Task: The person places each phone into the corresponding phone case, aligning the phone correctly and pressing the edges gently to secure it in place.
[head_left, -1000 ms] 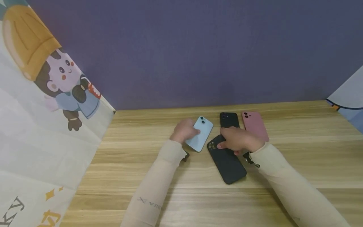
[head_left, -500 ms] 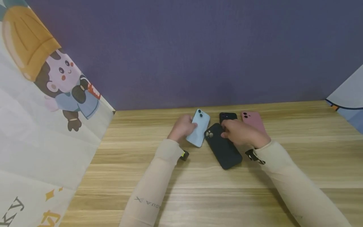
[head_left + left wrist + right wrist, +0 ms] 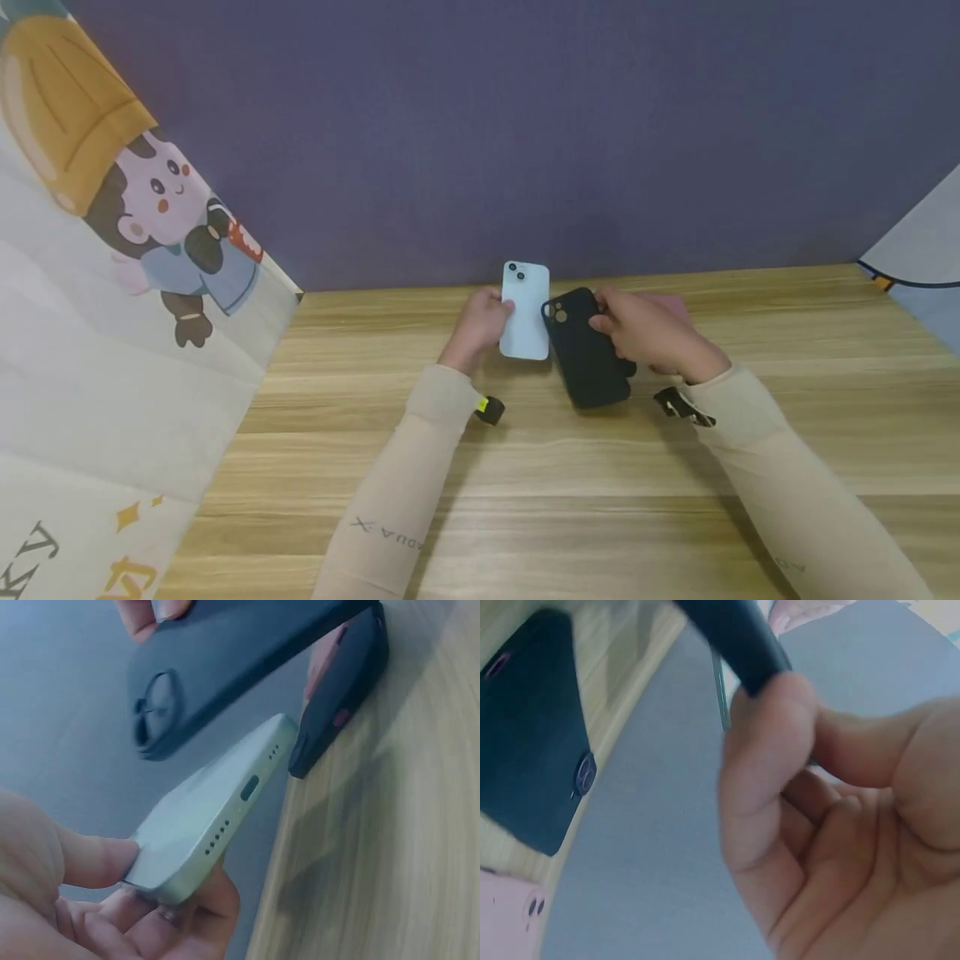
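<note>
My left hand (image 3: 476, 329) holds a pale blue phone (image 3: 527, 325) by its left edge, thumb on the back, two camera lenses at the top. In the left wrist view its bottom edge with the charging port faces the camera, raised off the table. My right hand (image 3: 648, 333) pinches a black phone case (image 3: 587, 358) by its upper right edge. The case is tilted, and its round camera cutout shows as an open hole in the left wrist view. In the head view, phone and case hang side by side, nearly edge to edge.
Behind the right hand, a second black phone or case (image 3: 532, 735) lies on the wooden table (image 3: 525, 500), mostly hidden in the head view. Beside it lies a pink one (image 3: 671, 305). A dark blue panel (image 3: 480, 150) rises at the table's back edge.
Both hands have lifted the phone and the case and moved them toward the back panel. The phone has turned more upright, and the case now covers the second black one.
</note>
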{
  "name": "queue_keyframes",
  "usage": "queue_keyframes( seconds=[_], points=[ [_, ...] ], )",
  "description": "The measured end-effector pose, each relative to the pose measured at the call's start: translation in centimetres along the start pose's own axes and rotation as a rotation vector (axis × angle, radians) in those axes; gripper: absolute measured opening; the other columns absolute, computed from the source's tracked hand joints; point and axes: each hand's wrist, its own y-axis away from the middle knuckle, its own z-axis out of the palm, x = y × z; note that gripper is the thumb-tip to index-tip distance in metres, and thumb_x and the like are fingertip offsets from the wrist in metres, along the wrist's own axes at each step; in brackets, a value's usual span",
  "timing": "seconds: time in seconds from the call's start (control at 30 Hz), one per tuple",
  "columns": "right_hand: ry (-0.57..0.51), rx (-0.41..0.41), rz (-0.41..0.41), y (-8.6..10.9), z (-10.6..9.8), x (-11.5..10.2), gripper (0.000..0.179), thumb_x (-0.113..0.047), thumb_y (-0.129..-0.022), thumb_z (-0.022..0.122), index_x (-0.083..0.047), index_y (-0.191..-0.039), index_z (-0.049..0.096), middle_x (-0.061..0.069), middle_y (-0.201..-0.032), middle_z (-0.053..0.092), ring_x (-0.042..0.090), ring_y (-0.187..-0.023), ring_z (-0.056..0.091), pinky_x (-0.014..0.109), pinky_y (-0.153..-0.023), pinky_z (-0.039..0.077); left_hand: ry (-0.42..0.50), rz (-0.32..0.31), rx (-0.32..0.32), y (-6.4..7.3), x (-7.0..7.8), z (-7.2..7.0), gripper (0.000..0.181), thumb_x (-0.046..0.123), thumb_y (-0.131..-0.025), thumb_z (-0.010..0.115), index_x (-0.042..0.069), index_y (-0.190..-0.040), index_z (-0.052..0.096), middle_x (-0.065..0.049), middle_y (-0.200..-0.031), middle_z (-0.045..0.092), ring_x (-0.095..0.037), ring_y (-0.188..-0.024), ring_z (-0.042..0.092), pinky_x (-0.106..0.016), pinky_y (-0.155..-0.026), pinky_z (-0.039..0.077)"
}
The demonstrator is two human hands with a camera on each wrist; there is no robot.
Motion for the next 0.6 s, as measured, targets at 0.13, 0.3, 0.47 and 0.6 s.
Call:
queue_keyframes(
  seconds=[0.13, 0.3, 0.47, 0.6],
  points=[
    [-0.070, 0.066, -0.017, -0.2, -0.2, -0.1, 0.021, -0.012, -0.109, 0.047, 0.004, -0.123, 0.046, 0.015, -0.081, 0.061, 0.019, -0.057, 0.055, 0.030, -0.054, 0.045, 0.122, -0.003, -0.009, 0.1, 0.2, 0.0, 0.028, 0.013, -0.106, 0.050, -0.004, -0.128, 0.054, -0.024, -0.122, 0.065, -0.033, -0.107, 0.067, -0.043, -0.088, 0.059],
    [-0.100, 0.146, 0.014, -0.6, -0.5, 0.0, 0.036, -0.015, -0.110, 0.044, 0.007, -0.138, 0.040, 0.024, -0.107, 0.067, 0.017, -0.060, 0.059, 0.031, -0.061, 0.048, 0.167, 0.013, -0.038, 0.3, 0.5, -0.1, 0.031, 0.015, -0.107, 0.050, -0.003, -0.131, 0.053, -0.022, -0.122, 0.065, -0.030, -0.108, 0.067, -0.043, -0.093, 0.059],
    [-0.111, 0.203, 0.045, -0.8, -0.7, 0.3, 0.037, -0.018, -0.111, 0.043, 0.007, -0.138, 0.041, 0.017, -0.088, 0.066, 0.018, -0.062, 0.060, 0.033, -0.066, 0.050, 0.181, 0.012, -0.047, 0.5, 0.7, -0.1, 0.031, 0.016, -0.107, 0.050, -0.002, -0.131, 0.053, -0.020, -0.125, 0.063, -0.029, -0.111, 0.065, -0.044, -0.097, 0.056],
    [-0.167, 0.223, 0.038, -1.1, -0.8, 0.7, 0.036, -0.016, -0.111, 0.040, 0.009, -0.138, 0.039, 0.014, -0.077, 0.059, 0.020, -0.061, 0.058, 0.032, -0.061, 0.051, 0.224, 0.004, -0.050, 0.7, 0.9, -0.2, 0.027, 0.015, -0.106, 0.050, -0.001, -0.127, 0.053, -0.020, -0.125, 0.063, -0.029, -0.110, 0.063, -0.045, -0.096, 0.055]
  ],
)
